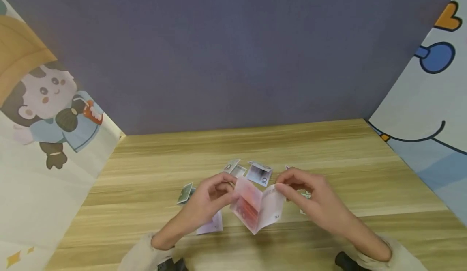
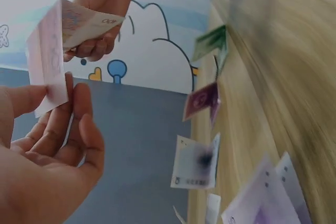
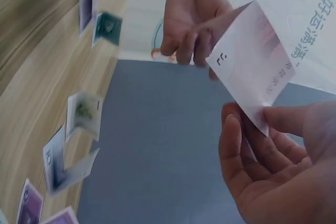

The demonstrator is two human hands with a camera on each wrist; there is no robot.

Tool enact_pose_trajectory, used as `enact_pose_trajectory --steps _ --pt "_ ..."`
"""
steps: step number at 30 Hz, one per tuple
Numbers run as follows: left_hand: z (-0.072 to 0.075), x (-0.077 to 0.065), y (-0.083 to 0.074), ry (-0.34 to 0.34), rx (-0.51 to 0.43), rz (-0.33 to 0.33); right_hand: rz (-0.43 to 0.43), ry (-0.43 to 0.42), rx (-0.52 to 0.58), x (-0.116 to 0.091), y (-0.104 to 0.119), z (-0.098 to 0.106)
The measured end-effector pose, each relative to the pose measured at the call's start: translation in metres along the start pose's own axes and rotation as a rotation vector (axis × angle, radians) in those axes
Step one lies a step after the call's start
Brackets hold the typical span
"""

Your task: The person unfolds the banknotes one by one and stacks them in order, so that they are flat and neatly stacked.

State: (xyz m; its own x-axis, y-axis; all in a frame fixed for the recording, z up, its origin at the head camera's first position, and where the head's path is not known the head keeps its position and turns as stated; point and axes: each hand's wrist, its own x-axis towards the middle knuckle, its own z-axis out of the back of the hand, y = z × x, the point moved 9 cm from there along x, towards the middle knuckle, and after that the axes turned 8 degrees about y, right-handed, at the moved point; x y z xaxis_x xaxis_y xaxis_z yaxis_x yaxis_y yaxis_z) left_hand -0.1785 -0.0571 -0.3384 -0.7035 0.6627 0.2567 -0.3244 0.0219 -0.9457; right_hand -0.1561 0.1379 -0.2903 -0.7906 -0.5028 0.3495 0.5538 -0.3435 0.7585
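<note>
A red-pink banknote [image 1: 249, 206] with a fold down its middle is held up over the table, its two halves forming a V. My left hand [image 1: 211, 196] pinches its left edge between thumb and fingers. At the opposite edge, my right hand [image 1: 319, 198] pinches it the same way; the right wrist view shows the pale half of the banknote [image 3: 252, 56] above that thumb. Below the left hand lies a purple folded banknote [image 1: 213, 225], partly covered by the forearm. A green folded banknote [image 1: 185, 194] stands left of the left hand.
Behind the held note stand a blue-grey folded banknote [image 1: 260, 175] marked 10 and another folded one [image 1: 232, 166]. More notes are partly hidden by the right hand, among them a green one [image 2: 212, 43]. A grey panel [image 1: 240, 60] rises beyond the wooden table [image 1: 164, 153].
</note>
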Motion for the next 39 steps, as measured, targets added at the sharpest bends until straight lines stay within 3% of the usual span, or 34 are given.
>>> enact_pose_trajectory --steps 7,18,24,30,39 --pt "0.011 -0.004 0.01 -0.107 0.128 0.003 -0.095 -0.007 -0.109 0.002 -0.019 0.002" --pt "0.018 -0.013 0.028 -0.169 0.302 0.157 -0.152 0.031 -0.267 0.004 -0.045 -0.001" --pt "0.006 -0.015 0.043 -0.07 0.337 0.232 -0.163 0.148 -0.37 0.003 -0.061 -0.012" --pt "-0.008 -0.016 0.061 0.051 0.317 0.308 -0.195 0.243 -0.372 0.001 -0.078 -0.026" --pt "-0.014 -0.023 0.078 0.117 0.374 0.433 -0.157 0.295 -0.445 0.001 -0.09 -0.046"
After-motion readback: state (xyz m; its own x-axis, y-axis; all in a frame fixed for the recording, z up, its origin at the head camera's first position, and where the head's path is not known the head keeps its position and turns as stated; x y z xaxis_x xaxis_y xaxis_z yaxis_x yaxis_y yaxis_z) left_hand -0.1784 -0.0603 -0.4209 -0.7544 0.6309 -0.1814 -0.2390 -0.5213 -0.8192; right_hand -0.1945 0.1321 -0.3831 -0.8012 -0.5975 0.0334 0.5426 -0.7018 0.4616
